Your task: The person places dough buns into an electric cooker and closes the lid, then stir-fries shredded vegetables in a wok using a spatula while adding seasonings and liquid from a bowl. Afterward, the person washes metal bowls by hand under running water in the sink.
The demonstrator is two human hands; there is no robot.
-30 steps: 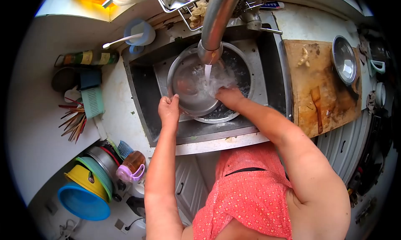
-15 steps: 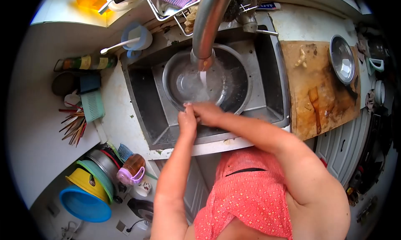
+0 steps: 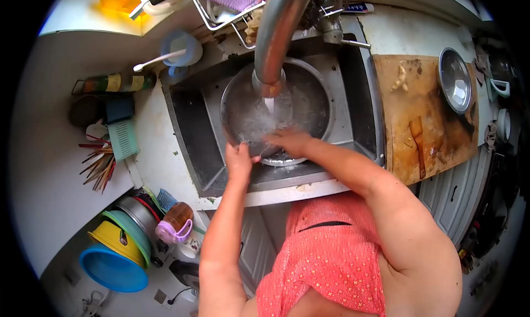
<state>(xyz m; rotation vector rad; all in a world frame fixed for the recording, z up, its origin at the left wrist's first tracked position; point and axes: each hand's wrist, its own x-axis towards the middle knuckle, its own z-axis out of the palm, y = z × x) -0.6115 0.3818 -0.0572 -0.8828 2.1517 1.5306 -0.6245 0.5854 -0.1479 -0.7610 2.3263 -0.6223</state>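
A round metal basin (image 3: 326, 130) sits in the sink (image 3: 354, 91), with water running into it from the faucet (image 3: 276, 35). My left hand (image 3: 238, 161) is at the basin's near left rim, its fingers on the rim and its thumb pointing right. Inside the near part of the basin is my right hand (image 3: 291, 142), fingers stretched out and slightly blurred in the splashing water. It appears to hold nothing.
Right of the sink lies a cutting board (image 3: 397, 151) with a wooden spatula (image 3: 418, 143), ginger (image 3: 399, 77) and a metal bowl (image 3: 455, 81). On the left stand a blue jug (image 3: 190, 49) and a green chopstick holder (image 3: 122, 139). Stacked basins (image 3: 113, 267) are lower left.
My hands, together at the basin's near edge before, have moved apart. My right hand has moved right and stretched its fingers, my left slightly left. The basin has shifted slightly right and nearer.
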